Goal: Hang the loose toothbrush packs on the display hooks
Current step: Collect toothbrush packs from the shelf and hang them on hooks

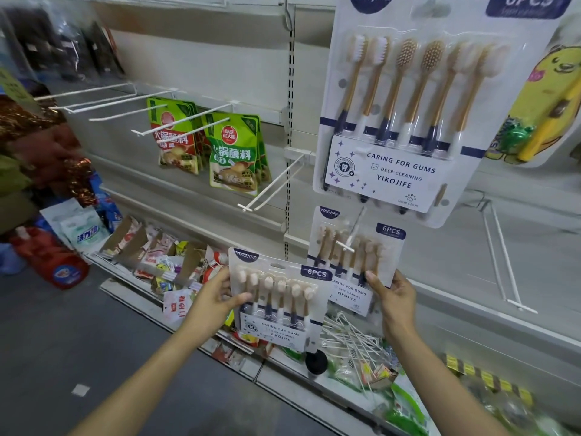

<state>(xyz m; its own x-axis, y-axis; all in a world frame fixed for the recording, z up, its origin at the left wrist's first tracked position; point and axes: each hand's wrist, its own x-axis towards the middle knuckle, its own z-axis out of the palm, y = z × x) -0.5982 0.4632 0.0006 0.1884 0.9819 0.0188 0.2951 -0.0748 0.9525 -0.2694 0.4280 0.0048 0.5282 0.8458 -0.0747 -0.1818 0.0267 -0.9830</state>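
Left hand grips loose toothbrush pack by left edge, thumb curled over front; clear blister, six tan brushes, navy-and-white bases. Right hand pinches hung pack at lower right, on white hook. Bare hooks upper left. Labels: YIKOJIFE, 6PCS, CARING FOR GUMS.

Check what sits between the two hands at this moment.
In the head view, two toothbrush packs: the left hand grips the nearer pack, the right hand holds the pack on the hook, which the nearer one partly overlaps.
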